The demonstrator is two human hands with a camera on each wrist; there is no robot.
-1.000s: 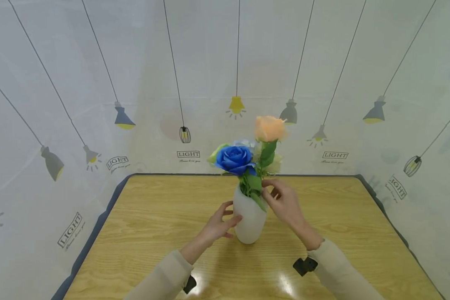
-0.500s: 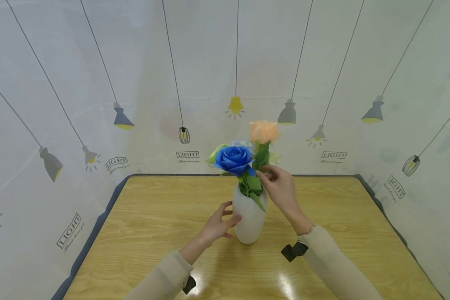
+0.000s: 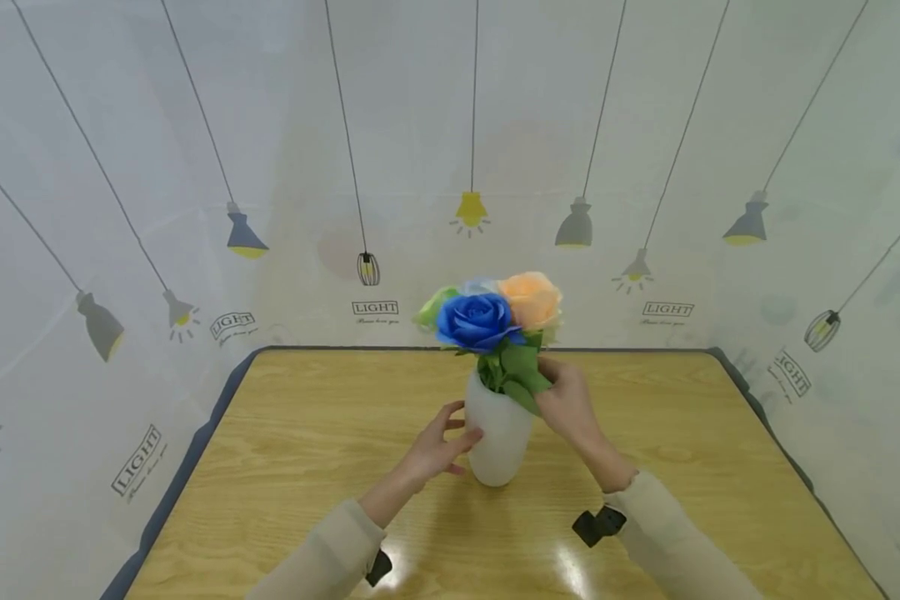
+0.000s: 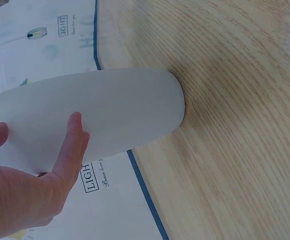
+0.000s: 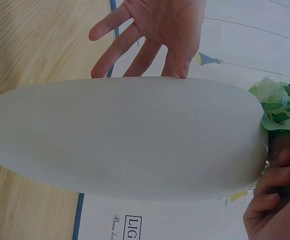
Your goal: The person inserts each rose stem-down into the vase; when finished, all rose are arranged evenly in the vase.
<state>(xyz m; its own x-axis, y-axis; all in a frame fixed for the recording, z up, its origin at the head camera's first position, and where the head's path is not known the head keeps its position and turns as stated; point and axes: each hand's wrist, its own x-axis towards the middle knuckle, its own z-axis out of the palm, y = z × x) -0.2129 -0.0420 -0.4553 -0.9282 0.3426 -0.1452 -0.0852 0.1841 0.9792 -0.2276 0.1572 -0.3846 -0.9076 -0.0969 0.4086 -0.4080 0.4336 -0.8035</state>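
A white vase [image 3: 498, 437] stands upright on the wooden table, holding several artificial roses. My left hand [image 3: 435, 450] rests against the vase's left side, its fingers spread; in the left wrist view one fairly straight finger [image 4: 71, 142] lies along the white wall. At the rim, my right hand [image 3: 567, 404] pinches the peach rose [image 3: 532, 300] low down by its stem and leaves [image 3: 523, 371]; the stem itself is mostly hidden. Curled fingers [image 5: 272, 185] show beside the vase mouth in the right wrist view. The blue rose [image 3: 476, 321] sits left of the peach one.
Behind the blue rose are a green-edged flower [image 3: 438, 307] and a pale blue one [image 3: 480, 286], both partly hidden. The wooden tabletop [image 3: 307, 425] has a dark edge. A white backdrop [image 3: 292, 167] printed with hanging lamps surrounds it on three sides.
The peach rose has come down from well above the others to beside the blue rose. My right hand rose to its stem, then lowered to the vase rim. My left hand stays put.
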